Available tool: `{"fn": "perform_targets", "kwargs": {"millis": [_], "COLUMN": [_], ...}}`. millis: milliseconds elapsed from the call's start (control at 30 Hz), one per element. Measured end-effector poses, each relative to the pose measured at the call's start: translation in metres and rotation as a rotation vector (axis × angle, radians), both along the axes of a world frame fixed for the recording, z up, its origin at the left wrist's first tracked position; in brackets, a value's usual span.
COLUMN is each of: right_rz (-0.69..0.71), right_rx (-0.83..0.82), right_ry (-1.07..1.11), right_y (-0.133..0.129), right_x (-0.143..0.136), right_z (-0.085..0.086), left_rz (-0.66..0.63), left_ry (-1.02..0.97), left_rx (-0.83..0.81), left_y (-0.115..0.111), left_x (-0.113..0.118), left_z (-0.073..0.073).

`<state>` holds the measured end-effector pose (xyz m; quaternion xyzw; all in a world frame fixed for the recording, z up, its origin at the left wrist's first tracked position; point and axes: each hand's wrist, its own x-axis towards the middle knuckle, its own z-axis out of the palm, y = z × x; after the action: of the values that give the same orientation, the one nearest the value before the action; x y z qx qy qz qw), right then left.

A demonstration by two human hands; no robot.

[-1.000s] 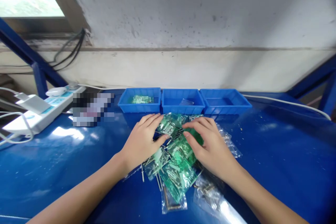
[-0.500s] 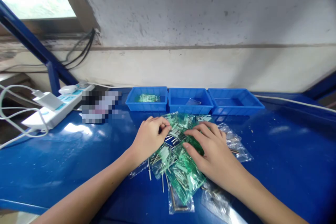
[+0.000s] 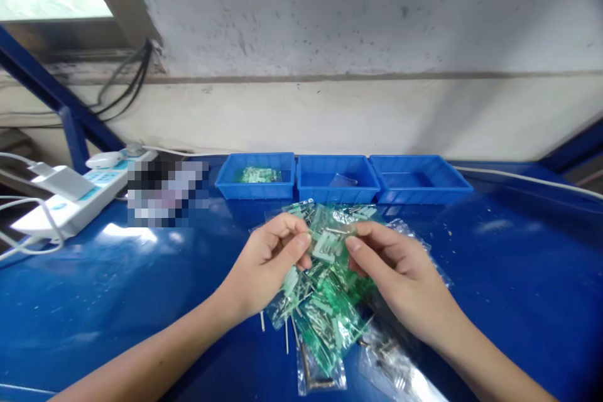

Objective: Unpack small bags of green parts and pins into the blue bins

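Observation:
Between my two hands is a small clear greenish plastic bag [image 3: 328, 240] with pale green plastic pieces and thin metal pins inside. My left hand [image 3: 276, 254] pinches its left edge between thumb and fingers. The right edge is pinched by my right hand [image 3: 393, 264]. Beneath it lies a pile of green plastic bags [image 3: 325, 320] holding similar pale pieces and metal pins. A clear bag with a brownish metal part [image 3: 313, 372] lies at the pile's front. Another clear bag of metal parts [image 3: 393, 364] rests below my right forearm.
Three blue bins stand in a row by the wall: the left bin [image 3: 226, 187] holds green bags, the middle bin [image 3: 306, 188] a clear bag, and then the right bin [image 3: 419, 196]. A white power strip [image 3: 42, 217] with chargers lies at left, near a pixelated object [image 3: 164, 195].
My hands have gone from resting in the pile to holding one small bag above it, a hand at each side. The view has shifted slightly.

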<state>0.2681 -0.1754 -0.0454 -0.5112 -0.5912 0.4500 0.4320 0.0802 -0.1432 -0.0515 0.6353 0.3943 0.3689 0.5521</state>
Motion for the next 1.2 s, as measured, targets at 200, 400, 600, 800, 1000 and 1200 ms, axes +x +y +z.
{"fn": "perform_targets", "kwargs": {"millis": [200,400,600,800,1000,1200], "right_rz": [-0.059,-0.071,-0.077,-0.025,-0.011,0.038], "right_rx": [0.001,0.037,0.296,0.372,0.312,0.013], "right_ry": [0.032,0.049,-0.17,-0.286,-0.222,0.076], "right_y": [0.003,-0.001,-0.007,-0.01,-0.004,0.0], "right_x": [0.002,0.0,-0.002,0.0,0.002,0.005], "right_z": [0.005,0.003,-0.003,-0.001,0.003,-0.004], "left_rz": [-0.054,0.025,0.066,-0.064,0.122,0.099], "left_ry": [0.021,0.027,-0.192,-0.162,-0.047,0.256], "left_rx": [-0.014,-0.003,-0.29,-0.338,0.005,0.725], "left_y": [-0.001,0.003,0.003,0.001,-0.001,-0.004], "left_x": [-0.003,-0.003,0.002,0.002,0.001,-0.003], "left_z": [0.0,-0.002,-0.002,0.002,0.002,0.002]}}
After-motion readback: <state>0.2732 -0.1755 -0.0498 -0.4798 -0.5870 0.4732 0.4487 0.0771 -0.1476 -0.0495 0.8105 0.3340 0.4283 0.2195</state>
